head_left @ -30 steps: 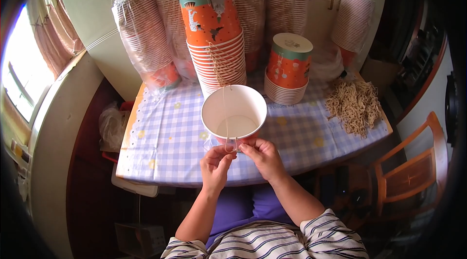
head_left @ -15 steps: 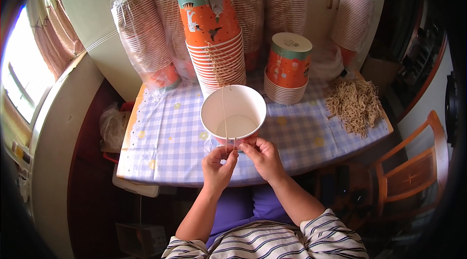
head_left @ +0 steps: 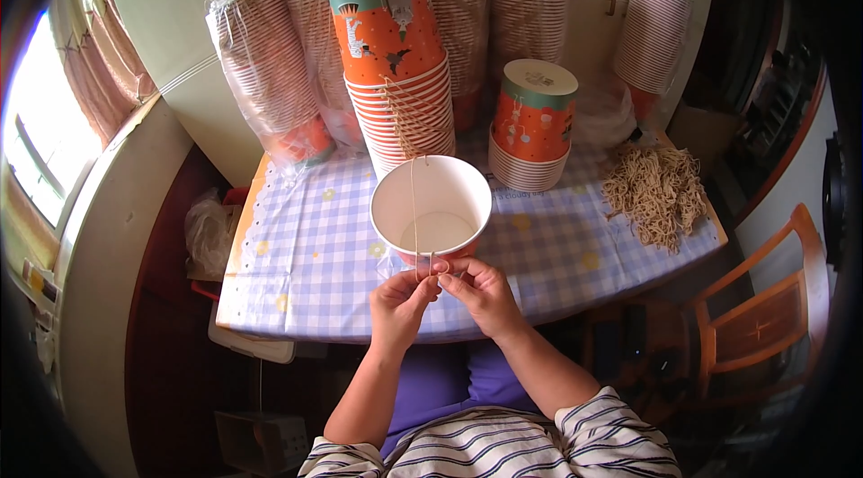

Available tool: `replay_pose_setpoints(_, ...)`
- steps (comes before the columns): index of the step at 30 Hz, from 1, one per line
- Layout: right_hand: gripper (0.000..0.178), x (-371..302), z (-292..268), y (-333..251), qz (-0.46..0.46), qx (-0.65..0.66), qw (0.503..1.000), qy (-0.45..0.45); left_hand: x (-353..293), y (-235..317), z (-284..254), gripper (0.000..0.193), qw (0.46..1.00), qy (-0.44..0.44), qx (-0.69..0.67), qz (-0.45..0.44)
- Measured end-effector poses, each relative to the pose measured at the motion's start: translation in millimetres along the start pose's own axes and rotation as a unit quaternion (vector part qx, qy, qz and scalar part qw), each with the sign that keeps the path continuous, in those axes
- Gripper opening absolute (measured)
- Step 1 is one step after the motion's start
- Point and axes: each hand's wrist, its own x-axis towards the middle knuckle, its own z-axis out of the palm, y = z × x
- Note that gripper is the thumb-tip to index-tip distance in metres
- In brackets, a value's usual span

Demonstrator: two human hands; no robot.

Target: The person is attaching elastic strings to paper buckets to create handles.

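A paper bucket [head_left: 449, 195], white inside with a sliver of orange outside, faces me with its open mouth near the table's front. A thin tan cord [head_left: 414, 208] runs from its far rim across the mouth to the near rim and down to my fingers. My left hand [head_left: 400, 303] pinches the cord just below the near rim. Opposite it, my right hand [head_left: 484, 296] pinches the cord too, and a small loop shows between the fingertips. Behind the bucket rises a tall stack of upturned orange buckets [head_left: 395, 38], with tan cords hanging down its side.
A shorter stack of upturned buckets [head_left: 538, 123] stands to the right. Beside it lies a heap of tan cords [head_left: 654, 195]. Plastic-wrapped bucket stacks [head_left: 265, 56] line the back. A checked cloth [head_left: 310, 244] covers the table; a wooden chair [head_left: 764, 316] stands at right.
Both hands have shifted slightly at the near rim. The cord between my fingertips now curls into a small loop. The bucket has stayed almost in place.
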Motion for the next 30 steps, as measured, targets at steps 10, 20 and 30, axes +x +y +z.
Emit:
replay_pose_setpoints(10,0.012,1.9,1.5,2.4,-0.021,-0.023,0.999,0.036,1.8,3.6,-11.5,0.02,0.995,-0.028,-0.054,-0.075)
replay_pose_setpoints(20,0.011,1.7,1.5,-2.6,0.019,-0.039,0.999,0.026,1.1,6.7,-8.9,0.016,0.999,-0.033,0.012,-0.022)
replay_pose_setpoints(30,0.012,3.0,2.0,0.2,0.001,-0.06,0.998,0.035,0.4,5.6,-6.8,0.014,0.999,-0.016,0.038,-0.024)
